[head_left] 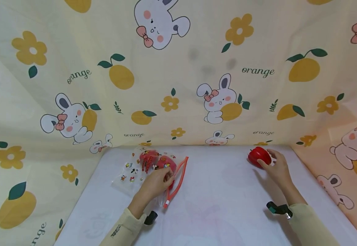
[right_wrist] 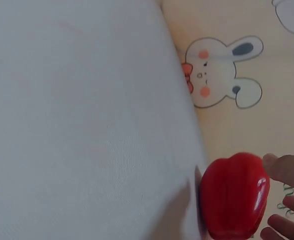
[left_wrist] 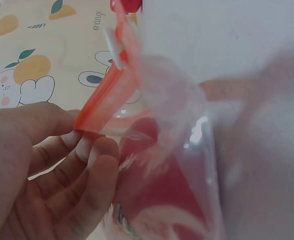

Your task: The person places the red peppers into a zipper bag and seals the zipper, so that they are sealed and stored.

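Note:
My left hand (head_left: pixel 156 181) pinches the orange zip edge (left_wrist: pixel 104 107) of a clear plastic zip bag (head_left: pixel 126 177) printed with small cartoon figures. Rounded red items (head_left: pixel 166 163) show through the plastic; their kind is blurred by the film and print. A white slider (left_wrist: pixel 115 47) sits on the zip strip. Over to the right, a glossy red bell pepper (head_left: pixel 259 156) lies near the table's back edge. My right hand (head_left: pixel 278 167) is at its right side, thumb tip at the pepper (right_wrist: pixel 233 197) and the other fingers spread slightly apart from it.
The white table (head_left: pixel 215 191) ends at a hanging cloth (head_left: pixel 190 68) printed with rabbits, oranges and flowers, which stands behind and along the sides. A small dark wrist camera (head_left: pixel 279 208) is strapped by the right sleeve, another (head_left: pixel 150 218) by the left.

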`<state>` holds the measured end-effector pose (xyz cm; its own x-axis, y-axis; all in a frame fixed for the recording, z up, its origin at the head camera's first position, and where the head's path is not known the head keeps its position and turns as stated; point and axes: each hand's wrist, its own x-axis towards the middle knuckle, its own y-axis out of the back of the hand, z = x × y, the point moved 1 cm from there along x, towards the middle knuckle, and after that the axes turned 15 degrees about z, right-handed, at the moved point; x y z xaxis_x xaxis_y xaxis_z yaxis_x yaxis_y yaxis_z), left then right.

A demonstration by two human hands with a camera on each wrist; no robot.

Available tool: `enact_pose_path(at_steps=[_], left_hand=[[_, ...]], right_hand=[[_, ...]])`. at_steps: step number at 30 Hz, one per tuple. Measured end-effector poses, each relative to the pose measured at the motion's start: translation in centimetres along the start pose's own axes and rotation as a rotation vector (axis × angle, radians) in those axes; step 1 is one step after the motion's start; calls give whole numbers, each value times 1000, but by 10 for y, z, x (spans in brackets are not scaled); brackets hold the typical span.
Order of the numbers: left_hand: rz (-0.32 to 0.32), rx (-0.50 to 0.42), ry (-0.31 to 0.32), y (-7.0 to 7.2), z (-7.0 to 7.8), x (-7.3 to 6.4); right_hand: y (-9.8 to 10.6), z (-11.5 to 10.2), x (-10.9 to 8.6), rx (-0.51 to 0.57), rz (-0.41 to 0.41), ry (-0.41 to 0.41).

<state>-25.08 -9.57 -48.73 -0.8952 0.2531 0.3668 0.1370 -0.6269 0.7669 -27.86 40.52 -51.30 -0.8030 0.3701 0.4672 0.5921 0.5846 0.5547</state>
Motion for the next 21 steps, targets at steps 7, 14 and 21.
enact_pose_path(at_steps=[7, 14, 21], left_hand=[[-4, 1, 11, 0, 0, -1], [-12, 3, 18, 1, 1, -2], [-12, 13, 25, 0, 1, -1]], right_hand=[[-1, 11, 7, -5, -87, -130], [-2, 21, 10, 21, -168, -207], [-4, 28, 11, 4, -209, -267]])
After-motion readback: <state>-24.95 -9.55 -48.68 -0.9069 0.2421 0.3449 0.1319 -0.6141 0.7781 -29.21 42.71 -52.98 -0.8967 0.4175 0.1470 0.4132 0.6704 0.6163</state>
